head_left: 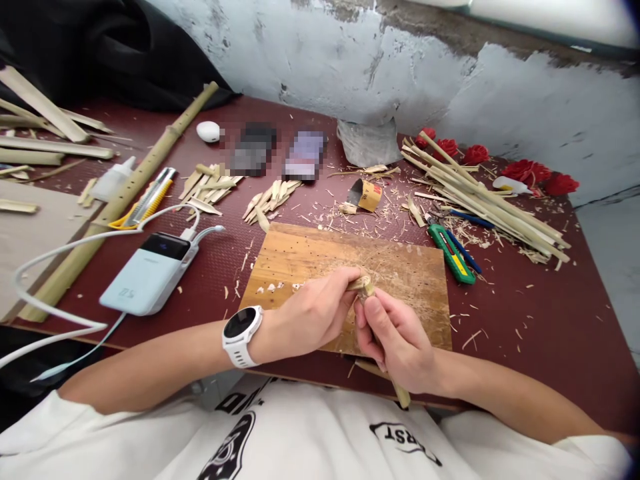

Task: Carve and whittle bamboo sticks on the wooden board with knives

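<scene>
Above the wooden board (295, 260), my two hands meet at a bamboo piece with a joined, bent-looking top (367, 287). My left hand (315, 310), with a white watch on its wrist, pinches a short bit of it at the top. My right hand (403, 337) is closed around its stem, and the stem's lower end (401, 396) sticks out below the palm near the table's front edge. The fingers hide most of the joint, so I cannot tell how the parts are fixed together.
A green utility knife (451, 255) and bamboo strips (490, 200) lie to the right, near red flowers (533, 173). To the left are a power bank (150, 273) with cables, a yellow cutter (150, 198) and a long bamboo pole (145, 175). Bamboo slivers (273, 199) lie behind the board.
</scene>
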A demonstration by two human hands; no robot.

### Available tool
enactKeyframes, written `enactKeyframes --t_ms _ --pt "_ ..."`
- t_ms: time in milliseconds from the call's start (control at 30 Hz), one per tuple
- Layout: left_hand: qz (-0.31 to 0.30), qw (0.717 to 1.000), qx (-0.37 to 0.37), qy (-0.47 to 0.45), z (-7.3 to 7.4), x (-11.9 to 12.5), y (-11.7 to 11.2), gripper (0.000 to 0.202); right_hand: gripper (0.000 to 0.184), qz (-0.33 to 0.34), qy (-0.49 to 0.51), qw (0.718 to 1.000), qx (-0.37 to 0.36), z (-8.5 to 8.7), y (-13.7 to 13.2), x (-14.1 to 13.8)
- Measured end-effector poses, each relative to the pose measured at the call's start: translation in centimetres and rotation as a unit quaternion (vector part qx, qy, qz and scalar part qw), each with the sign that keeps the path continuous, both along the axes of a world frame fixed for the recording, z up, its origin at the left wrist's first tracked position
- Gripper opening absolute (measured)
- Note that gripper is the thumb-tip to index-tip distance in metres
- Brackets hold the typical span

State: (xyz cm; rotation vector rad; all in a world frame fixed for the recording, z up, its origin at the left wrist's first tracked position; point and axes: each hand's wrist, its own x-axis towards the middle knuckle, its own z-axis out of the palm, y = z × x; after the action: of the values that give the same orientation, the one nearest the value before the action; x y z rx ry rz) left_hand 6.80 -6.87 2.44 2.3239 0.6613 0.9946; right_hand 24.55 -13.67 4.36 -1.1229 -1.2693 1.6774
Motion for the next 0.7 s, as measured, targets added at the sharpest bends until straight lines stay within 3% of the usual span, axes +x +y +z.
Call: enactKeyframes --t_ms 300,467,567,700 --pt "-0.065 0.987 0.127 0.067 1.9 -2.0 3.3 0.030 0.033 0.083 -0.168 0.972 0.139 2.0 1.8 2.0" --pt "-0.083 0.978 0.192 0.022 2.0 -2.8 4.9 0.034 0.035 0.118 -0.253 0.940 0.195 2.9 3.0 3.2" --pt "-0.068 0.959 0.276 0.023 1.8 -2.9 5.1 0.034 0.035 0.142 -0.259 0.935 0.193 3.2 3.5 3.5" --pt "-0.032 0.938 0.343 0.043 1.1 -2.5 4.1 0.033 0.034 0.148 -0.201 0.954 0.165 3.0 3.5 3.4"
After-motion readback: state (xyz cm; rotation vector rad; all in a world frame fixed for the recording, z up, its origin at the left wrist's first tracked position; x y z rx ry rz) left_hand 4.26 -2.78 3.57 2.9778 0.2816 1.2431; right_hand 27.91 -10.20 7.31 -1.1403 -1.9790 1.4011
